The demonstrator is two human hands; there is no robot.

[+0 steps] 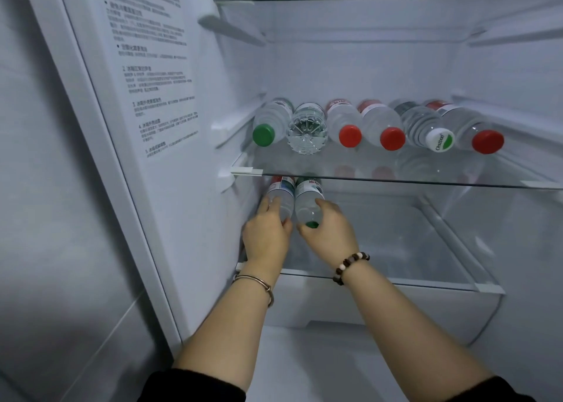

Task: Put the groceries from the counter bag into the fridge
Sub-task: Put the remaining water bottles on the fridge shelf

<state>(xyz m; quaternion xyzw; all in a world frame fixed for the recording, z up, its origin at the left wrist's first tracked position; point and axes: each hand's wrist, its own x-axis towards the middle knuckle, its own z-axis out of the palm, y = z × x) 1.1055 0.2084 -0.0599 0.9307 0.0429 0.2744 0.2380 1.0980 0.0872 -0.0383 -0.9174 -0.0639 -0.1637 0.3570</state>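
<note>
While lying bottles flat on lower shelf (pixel 396 281): left hand (pixel 266 234) wrapping red-label bottle (pixel 278 193), right hand (pixel 330 229) cupping green-cap bottle (pixel 308 202); pushing gently, keeping side by side.

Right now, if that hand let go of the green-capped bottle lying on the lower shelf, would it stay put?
Probably not reliably. The green-capped bottle is round and lies on its side on smooth glass shelf, so it could roll sideways. The neighbouring bottle under the left hand blocks one direction. It looks full of water, so likely heavy for its size and stiff.
</note>
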